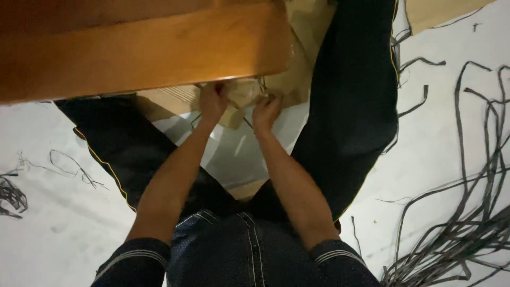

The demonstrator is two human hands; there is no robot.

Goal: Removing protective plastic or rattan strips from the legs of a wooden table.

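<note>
I sit on the floor with legs spread in dark trousers. Both arms reach forward under the edge of a low wooden table (pixel 143 48). My left hand (pixel 212 101) and my right hand (pixel 266 110) each grip a crumpled piece of tan paper or cardboard (pixel 243 91) just below the table's edge. A thin dark strand runs by my right fingers. The fingertips are partly hidden by the paper and the table's shadow.
A white sheet (pixel 234 154) lies on the floor between my legs, with brown cardboard (pixel 170 98) beyond it. Several dark thin strips (pixel 467 212) are strewn on the pale floor at right, and a smaller tangle (pixel 10 196) lies at far left.
</note>
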